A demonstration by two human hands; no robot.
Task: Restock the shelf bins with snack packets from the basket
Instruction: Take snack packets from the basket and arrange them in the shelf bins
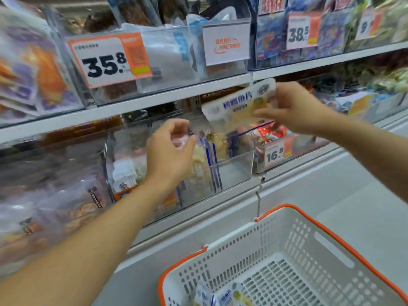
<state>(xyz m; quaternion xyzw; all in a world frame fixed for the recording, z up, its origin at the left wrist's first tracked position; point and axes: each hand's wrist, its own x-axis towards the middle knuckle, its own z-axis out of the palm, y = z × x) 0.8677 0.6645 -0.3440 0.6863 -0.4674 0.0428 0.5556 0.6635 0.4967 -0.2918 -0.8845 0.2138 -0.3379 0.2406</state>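
Note:
My right hand [293, 107] pinches a white snack packet [234, 104] with blue print, tilted above the clear shelf bin [234, 171] on the middle shelf. My left hand [170, 149] is at the bin's left half, fingers curled against the packets [209, 151] standing inside; whether it grips one is unclear. The white basket [293, 257] with an orange rim sits at the lower right, with a couple of the same packets [223, 294] in its near corner.
A clear bin with a 35.8 price tag [108, 60] stands on the shelf above. To the right, a bin with a 16.8 tag [276, 153] holds red packets. Bagged goods [55, 206] fill the left shelves. A white freezer ledge [320, 191] runs under the shelves.

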